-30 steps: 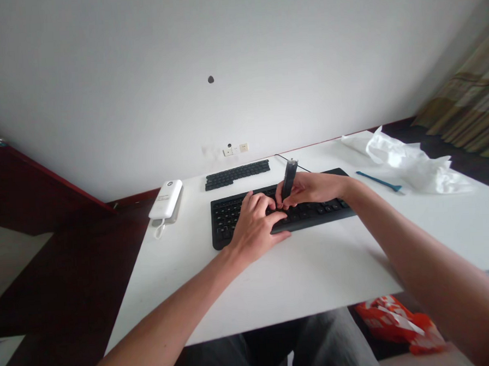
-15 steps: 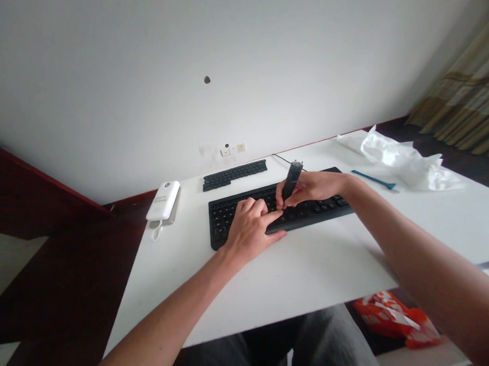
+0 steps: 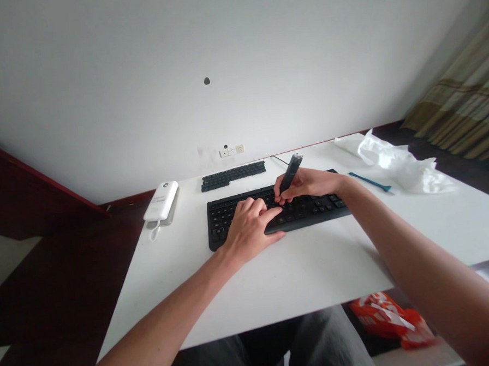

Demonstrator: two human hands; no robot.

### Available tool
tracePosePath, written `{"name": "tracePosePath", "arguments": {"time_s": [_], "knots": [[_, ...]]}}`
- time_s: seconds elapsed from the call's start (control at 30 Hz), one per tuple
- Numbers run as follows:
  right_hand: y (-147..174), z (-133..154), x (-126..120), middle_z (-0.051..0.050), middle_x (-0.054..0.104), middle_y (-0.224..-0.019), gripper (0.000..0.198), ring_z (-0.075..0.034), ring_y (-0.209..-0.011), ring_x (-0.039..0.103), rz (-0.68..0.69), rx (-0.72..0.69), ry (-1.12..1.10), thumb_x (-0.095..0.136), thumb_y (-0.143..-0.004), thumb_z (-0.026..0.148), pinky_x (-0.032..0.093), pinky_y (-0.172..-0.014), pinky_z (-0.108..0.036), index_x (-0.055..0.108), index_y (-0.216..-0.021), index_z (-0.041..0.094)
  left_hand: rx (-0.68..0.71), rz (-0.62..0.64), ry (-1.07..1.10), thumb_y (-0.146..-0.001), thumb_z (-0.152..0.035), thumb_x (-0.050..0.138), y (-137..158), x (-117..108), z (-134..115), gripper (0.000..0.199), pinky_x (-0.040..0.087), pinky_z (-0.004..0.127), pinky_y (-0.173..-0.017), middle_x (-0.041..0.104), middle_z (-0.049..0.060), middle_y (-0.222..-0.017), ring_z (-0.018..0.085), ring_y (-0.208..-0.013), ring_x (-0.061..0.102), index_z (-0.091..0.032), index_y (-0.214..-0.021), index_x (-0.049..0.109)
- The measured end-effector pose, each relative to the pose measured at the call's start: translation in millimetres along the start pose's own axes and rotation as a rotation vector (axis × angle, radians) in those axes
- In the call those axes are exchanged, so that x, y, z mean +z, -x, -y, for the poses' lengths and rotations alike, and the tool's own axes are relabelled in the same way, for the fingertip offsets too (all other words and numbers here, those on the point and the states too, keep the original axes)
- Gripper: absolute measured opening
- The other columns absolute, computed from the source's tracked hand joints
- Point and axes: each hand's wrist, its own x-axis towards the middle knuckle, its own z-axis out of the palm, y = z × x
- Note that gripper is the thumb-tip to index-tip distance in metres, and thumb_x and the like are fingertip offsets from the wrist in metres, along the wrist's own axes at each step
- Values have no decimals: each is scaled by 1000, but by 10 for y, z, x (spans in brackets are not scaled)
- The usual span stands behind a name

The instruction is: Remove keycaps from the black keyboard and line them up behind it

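Plainly, the white desk (image 3: pixel 315 272) carried everything, with the black keyboard (image 3: pixel 303 215) lying near its middle beneath both hands. Crumpled white plastic (image 3: pixel 411 169) lay to the right, and a block of black keys (image 3: pixel 234 175) behind the keyboard. The left hand (image 3: pixel 249 226) rested on the keyboard, thumb and forefinger parted; the right hand (image 3: pixel 296 186) gripped a tilted dark stick-like tool (image 3: pixel 292 172), its lower end hidden by fingers. Leftward sat a white power bank (image 3: pixel 162 201); rightward, a slim blue tool (image 3: pixel 369 181).
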Motion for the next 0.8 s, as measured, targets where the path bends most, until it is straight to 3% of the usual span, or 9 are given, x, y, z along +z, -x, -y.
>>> {"name": "tracePosePath", "arguments": {"time_s": [0.17, 0.33, 0.8], "knots": [[24, 10, -41, -5, 76, -88, 33, -19, -82, 71, -75, 51, -7, 76, -83, 44, 57, -77, -32, 72, -101, 17, -23, -38, 28, -74, -58, 85, -58, 49, -16, 71, 44, 44, -97, 57, 7, -110, 26, -105, 51, -25, -133, 67], [25, 23, -26, -4, 76, -88, 31, -19, -82, 71, -54, 153, -42, 79, -79, 42, 58, -77, -31, 72, -96, 18, -7, -2, 37, -78, -58, 82, -78, 72, 9, 61, 43, 45, -100, 56, 7, -111, 26, -107, 51, -25, -128, 71], [34, -8, -41, -5, 78, -93, 33, -18, -87, 73, 14, 171, -94, 80, -80, 44, 59, -81, -29, 73, -100, 18, -56, 55, 157, -76, -55, 85, -99, 118, 58, 61, 45, 44, -104, 56, 5, -111, 25, -110, 53, -27, -128, 70]]}}
